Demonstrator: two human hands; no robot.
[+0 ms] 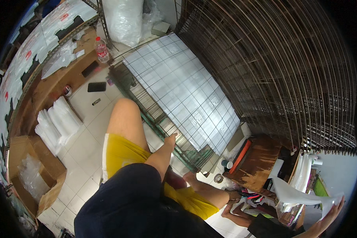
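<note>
My left hand (171, 139) reaches down to the near edge of a low wire rack (146, 93), its fingers closed at the rim beside the sheets. White plastic sheets (178, 83) with printed marks lie across the rack, and dark grid lines show over them. At the far right my right hand (332, 213) is stretched out, fingers closed on the edge of a thin white plastic sheet (295, 193). That sheet hangs bent over a stack of white sheets (303, 172). The left fingertips are small, so their exact grip is hard to make out.
Tall wire racks (273, 59) stand tilted up at the right. A worn wooden board (261, 160) and tape roll (218, 178) lie near my right leg. Leftward are a phone (96, 87), bottle (102, 50), rolled white plastic (61, 119) and cardboard box (53, 174).
</note>
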